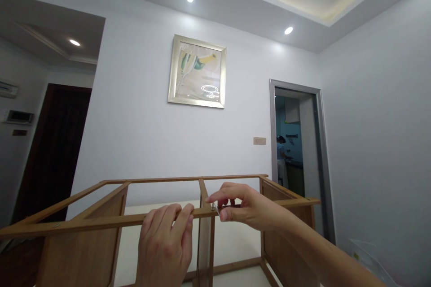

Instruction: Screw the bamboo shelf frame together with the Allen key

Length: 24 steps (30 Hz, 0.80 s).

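A wooden furniture frame [97, 223] with panels spans the lower part of the view. My left hand [164, 242] is closed over its near rail, fingers curled across the top, left of the middle upright. At the joint with that upright, a small metal screw [213, 206] stands up out of the rail. Just right of it, my right hand [245, 204] pinches a thin metal tool [217, 210] between thumb and fingers, close beside the screw. The tool's exact kind is too small to make out.
Behind the frame is a white wall with a framed picture [197, 71] and a light switch [259, 141]. A doorway [296, 143] stands at the right, with a person partly visible inside. A dark door [50, 157] is at the left. Clear plastic [368, 258] lies at the lower right.
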Motion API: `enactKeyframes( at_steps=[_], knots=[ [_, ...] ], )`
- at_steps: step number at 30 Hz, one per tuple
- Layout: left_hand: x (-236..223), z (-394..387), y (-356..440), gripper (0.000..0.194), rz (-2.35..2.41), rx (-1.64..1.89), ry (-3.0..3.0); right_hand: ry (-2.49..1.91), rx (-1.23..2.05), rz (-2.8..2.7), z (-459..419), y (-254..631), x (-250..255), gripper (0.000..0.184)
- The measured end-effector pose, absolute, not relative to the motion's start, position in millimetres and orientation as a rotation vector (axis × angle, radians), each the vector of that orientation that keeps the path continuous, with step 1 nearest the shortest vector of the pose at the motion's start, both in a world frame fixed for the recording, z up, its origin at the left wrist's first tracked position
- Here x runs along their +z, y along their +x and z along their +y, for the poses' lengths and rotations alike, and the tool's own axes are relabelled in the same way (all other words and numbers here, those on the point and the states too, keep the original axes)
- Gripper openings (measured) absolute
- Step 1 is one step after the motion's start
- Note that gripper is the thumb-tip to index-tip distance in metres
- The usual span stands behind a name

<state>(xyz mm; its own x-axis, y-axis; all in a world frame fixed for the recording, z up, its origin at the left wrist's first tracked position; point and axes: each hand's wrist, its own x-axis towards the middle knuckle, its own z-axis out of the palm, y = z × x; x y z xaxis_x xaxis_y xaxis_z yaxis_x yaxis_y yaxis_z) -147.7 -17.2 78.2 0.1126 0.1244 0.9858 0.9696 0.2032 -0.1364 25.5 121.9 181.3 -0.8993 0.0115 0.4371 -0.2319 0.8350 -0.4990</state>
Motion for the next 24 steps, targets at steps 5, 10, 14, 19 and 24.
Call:
enactKeyframes(
  at_steps=[5, 10, 14, 19, 24],
  knots=[
    [78.8, -19.4, -145.5, 0.021, -1.317, -0.919, -1.198, 0.322, 0.891, -2.588, 123.8, 26.9, 186.1, 0.042],
    [78.4, -20.3, -144.1, 0.022, -1.325, -0.927, -1.195, 0.324, 0.741, -2.504, 124.4, 19.0, 177.7, 0.028],
    [78.2, -20.3, -147.6, 0.021, -1.302, -0.912, -1.204, 0.429, 0.294, -2.349, 124.4, 12.5, 165.4, 0.021],
    [79.6, -20.6, -146.0, 0.023, -1.310, -0.929, -1.231, 0.478, 0.026, -2.110, 118.4, 14.0, 164.7, 0.025],
    [79.9, -22.7, -143.0, 0.021, -1.359, -0.936, -1.239, 0.352, 0.010, -1.959, 119.9, 16.1, 171.8, 0.021]
  ],
)
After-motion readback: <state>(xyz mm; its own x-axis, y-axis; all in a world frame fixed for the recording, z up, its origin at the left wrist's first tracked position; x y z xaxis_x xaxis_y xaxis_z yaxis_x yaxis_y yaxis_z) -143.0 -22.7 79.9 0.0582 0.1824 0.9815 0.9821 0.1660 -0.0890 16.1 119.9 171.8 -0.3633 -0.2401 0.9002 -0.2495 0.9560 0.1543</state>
